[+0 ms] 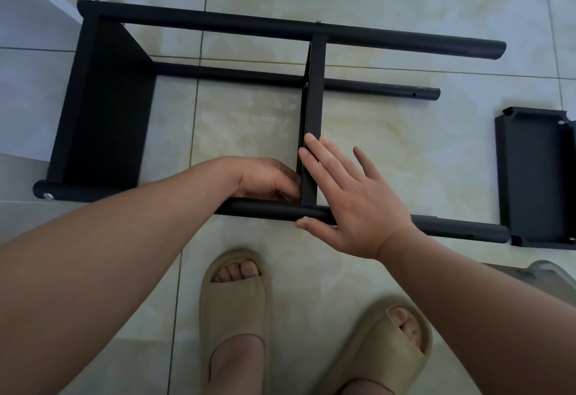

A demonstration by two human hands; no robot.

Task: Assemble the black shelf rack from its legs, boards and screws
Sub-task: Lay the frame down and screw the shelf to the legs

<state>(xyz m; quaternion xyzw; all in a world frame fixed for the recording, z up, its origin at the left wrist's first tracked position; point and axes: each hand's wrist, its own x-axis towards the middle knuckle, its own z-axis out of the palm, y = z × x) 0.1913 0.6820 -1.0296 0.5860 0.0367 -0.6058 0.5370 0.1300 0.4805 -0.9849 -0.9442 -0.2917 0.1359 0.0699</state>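
The black rack lies on its side on the tiled floor. One end board [103, 108] joins the legs at the left, and a middle board [313, 108] stands edge-on between them. The far top leg [280, 27] and the near leg [452, 229] run left to right. My left hand [268, 181] is curled against the left face of the middle board near the near leg. My right hand [349, 195] lies flat with straight fingers on the board's right side, thumb beside a screw [306, 217] in the near leg. A loose board [536, 176] lies at the right.
A lower far leg [389, 89] ends free with a small hole near its tip. My two feet in beige slippers [233, 316] stand just in front of the rack. White furniture edges sit at the top left and top right. A grey object [548, 273] shows at the right edge.
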